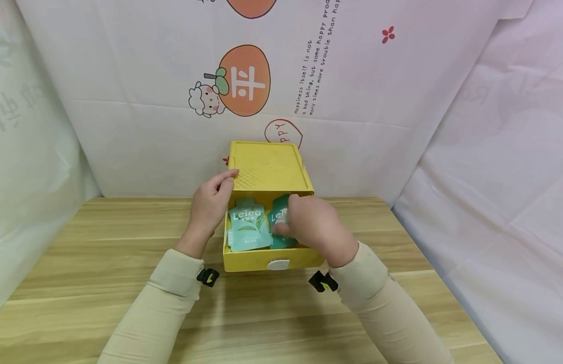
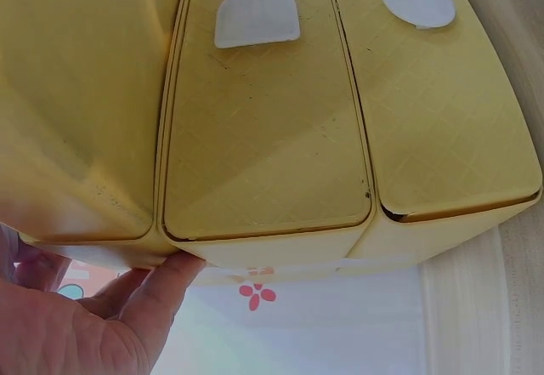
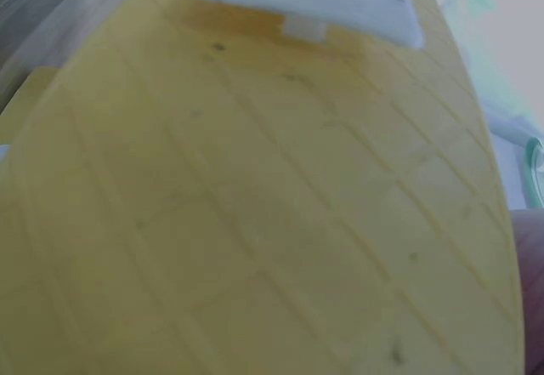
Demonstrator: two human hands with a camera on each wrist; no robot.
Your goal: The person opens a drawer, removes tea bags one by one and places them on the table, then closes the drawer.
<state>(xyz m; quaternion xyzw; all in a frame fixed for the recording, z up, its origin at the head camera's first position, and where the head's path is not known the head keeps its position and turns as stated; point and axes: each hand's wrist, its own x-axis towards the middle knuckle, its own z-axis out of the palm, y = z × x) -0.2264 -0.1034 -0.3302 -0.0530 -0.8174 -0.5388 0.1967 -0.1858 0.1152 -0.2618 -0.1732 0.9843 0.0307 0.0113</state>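
A yellow drawer cabinet (image 1: 272, 164) stands on the table with its top drawer (image 1: 249, 261) pulled out. In the drawer lie a light green LeTea packet (image 1: 249, 230) on the left and a dark green LeTea packet (image 1: 279, 210) on the right. My left hand (image 1: 210, 205) holds the cabinet's upper left edge, fingertips on the top; in the left wrist view, fingers (image 2: 166, 294) press on its side. Reaching over the drawer, my right hand (image 1: 315, 222) pinches the dark green packet and partly covers it. In the right wrist view a drawer front (image 3: 280, 188) fills most of the picture.
Below the pulled-out drawer, two more drawer fronts (image 2: 268, 137) with white tabs are closed. The wooden table (image 1: 126, 237) extends to both sides and in front. A printed white cloth (image 1: 354, 101) hangs behind the cabinet, with pale cloths at both sides.
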